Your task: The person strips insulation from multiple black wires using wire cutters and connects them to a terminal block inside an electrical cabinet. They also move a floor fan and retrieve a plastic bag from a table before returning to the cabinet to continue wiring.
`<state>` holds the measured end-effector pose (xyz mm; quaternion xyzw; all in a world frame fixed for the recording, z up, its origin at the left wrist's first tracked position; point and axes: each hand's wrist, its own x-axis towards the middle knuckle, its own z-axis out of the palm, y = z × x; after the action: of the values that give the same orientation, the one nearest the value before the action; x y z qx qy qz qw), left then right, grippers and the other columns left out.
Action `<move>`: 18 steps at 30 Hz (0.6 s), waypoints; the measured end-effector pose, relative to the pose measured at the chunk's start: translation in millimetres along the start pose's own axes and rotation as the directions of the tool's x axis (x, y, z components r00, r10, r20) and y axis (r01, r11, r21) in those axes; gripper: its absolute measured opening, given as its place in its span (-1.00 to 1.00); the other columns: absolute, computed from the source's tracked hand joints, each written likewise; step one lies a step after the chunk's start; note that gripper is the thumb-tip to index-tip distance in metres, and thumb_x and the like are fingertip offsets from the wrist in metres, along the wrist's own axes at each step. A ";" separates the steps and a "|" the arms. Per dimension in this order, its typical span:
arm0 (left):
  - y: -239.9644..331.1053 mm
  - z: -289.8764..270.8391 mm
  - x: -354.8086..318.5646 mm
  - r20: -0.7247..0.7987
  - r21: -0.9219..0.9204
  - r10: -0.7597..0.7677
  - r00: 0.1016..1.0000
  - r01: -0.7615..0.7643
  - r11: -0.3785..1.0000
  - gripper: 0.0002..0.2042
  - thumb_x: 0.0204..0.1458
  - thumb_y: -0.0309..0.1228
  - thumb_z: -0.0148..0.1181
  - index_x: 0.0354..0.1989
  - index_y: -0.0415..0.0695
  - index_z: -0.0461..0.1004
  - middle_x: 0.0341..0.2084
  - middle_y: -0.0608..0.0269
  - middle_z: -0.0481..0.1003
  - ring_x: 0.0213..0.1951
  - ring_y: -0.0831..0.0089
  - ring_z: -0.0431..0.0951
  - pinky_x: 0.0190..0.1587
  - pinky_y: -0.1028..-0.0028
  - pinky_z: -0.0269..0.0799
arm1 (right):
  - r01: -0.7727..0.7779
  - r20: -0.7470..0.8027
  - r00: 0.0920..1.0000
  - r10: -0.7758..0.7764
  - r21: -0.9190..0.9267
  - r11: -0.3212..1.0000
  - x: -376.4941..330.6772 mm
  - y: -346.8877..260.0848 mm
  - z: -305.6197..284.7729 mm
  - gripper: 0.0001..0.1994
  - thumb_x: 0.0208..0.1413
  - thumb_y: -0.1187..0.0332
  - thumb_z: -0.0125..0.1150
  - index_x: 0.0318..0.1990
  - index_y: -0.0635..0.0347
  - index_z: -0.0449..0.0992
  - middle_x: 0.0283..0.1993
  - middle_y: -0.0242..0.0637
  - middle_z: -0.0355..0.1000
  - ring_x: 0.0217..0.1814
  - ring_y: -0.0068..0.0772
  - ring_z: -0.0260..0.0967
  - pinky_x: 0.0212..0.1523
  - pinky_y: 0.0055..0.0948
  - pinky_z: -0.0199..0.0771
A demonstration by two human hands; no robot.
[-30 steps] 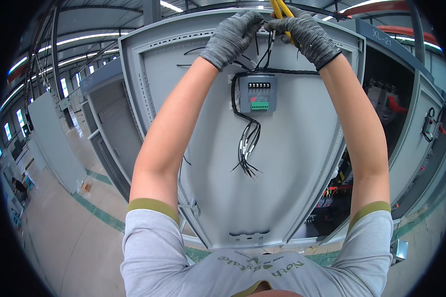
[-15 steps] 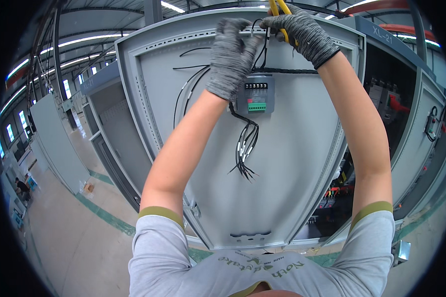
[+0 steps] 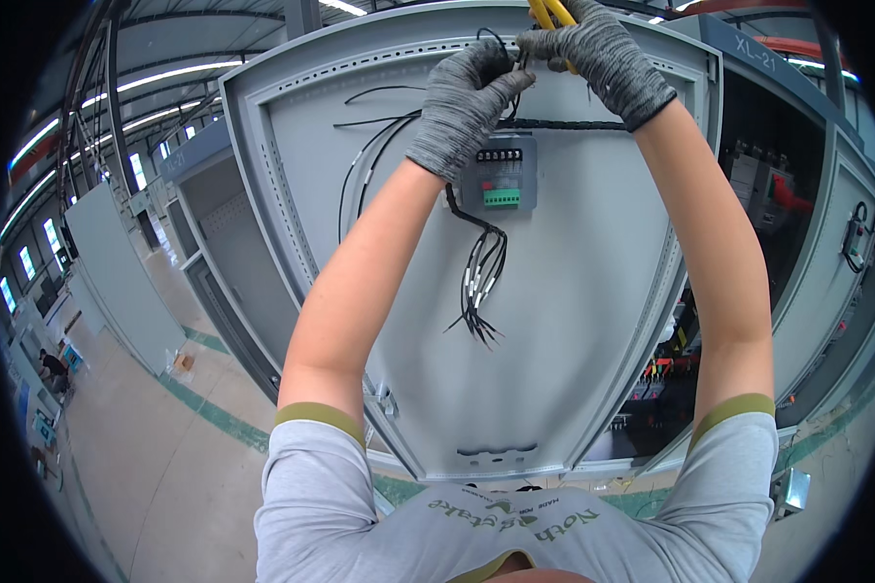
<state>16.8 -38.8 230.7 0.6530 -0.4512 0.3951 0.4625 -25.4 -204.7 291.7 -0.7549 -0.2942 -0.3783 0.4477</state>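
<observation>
Both hands wear grey knit gloves and are raised near the top of a grey cabinet door. My left hand has its thumb and forefinger pinched on a thin black wire, whose loop arches above the fingers. Close beside it, my right hand is closed around pliers with yellow handles. The jaws of the pliers are hidden, so what they touch cannot be told. Just below the hands, a grey terminal module with a green connector sits on the door.
A bundle of black wires with white sleeves hangs below the module. Loose black wires curve out left of my left hand. A black wrapped harness runs rightward. An open cabinet stands at right, another grey cabinet at left.
My left hand has turned and its fingers have closed on the wire, nearer the right hand. The right hand with the pliers has shifted only slightly.
</observation>
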 end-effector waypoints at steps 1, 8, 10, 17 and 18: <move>-2.1 -1.9 1.2 0.002 -0.033 0.004 1.000 -0.004 0.999 -0.81 0.00 -0.30 0.28 -0.31 -0.15 0.53 -0.52 0.38 0.51 -0.49 0.72 0.40 -0.43 0.64 0.34 | -0.052 -0.005 0.999 0.052 -0.006 0.999 0.2 -4.6 0.7 -0.55 -0.13 0.36 0.42 -0.09 0.32 0.39 -0.32 -0.28 0.43 -0.37 -0.50 0.41 -0.34 -0.53 0.50; -0.6 -6.5 16.5 0.070 -0.027 -0.012 0.997 0.013 1.000 -0.80 0.07 -0.27 0.19 -0.24 -0.11 0.53 -0.50 0.39 0.52 -0.46 0.71 0.38 -0.39 0.65 0.31 | 0.436 -0.094 0.890 -0.447 -0.115 0.892 -3.6 0.8 8.6 -0.68 -0.08 0.47 0.28 -0.13 0.26 0.40 -0.31 -0.26 0.43 -0.26 -0.44 0.40 -0.22 -0.50 0.45; 4.1 -8.8 16.5 0.081 -0.055 -0.056 0.995 0.061 0.997 -0.80 0.06 -0.27 0.19 -0.24 -0.11 0.53 -0.48 0.40 0.52 -0.45 0.71 0.36 -0.38 0.64 0.31 | 0.539 -0.083 0.815 -0.574 -0.255 0.802 -18.0 -7.8 10.1 -0.72 -0.11 0.55 0.20 -0.17 0.21 0.40 -0.34 -0.24 0.42 -0.28 -0.38 0.40 -0.22 -0.42 0.45; 6.3 -18.5 10.9 0.136 -0.189 -0.004 0.991 0.030 0.982 -0.78 0.06 -0.24 0.19 -0.23 -0.09 0.52 -0.45 0.42 0.52 -0.47 0.74 0.32 -0.40 0.69 0.25 | 0.467 0.128 0.881 -0.456 -0.076 0.881 -3.6 -4.6 -4.6 -0.85 -0.09 0.57 0.20 -0.32 0.24 0.42 -0.40 -0.29 0.41 -0.30 -0.43 0.39 -0.22 -0.41 0.43; 5.0 -20.8 9.9 0.145 -0.198 -0.024 0.989 0.053 0.979 -0.79 0.06 -0.24 0.19 -0.23 -0.09 0.52 -0.45 0.42 0.52 -0.48 0.74 0.31 -0.40 0.68 0.25 | 0.501 0.120 0.863 -0.491 -0.071 0.863 -2.6 -4.4 -4.7 -0.86 -0.08 0.57 0.20 -0.32 0.23 0.42 -0.40 -0.29 0.41 -0.30 -0.44 0.38 -0.22 -0.41 0.43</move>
<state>12.7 -21.8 246.5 0.6378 -0.5078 0.2909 0.5008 -31.7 -207.4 293.0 -0.6929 -0.4808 -0.4574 0.2822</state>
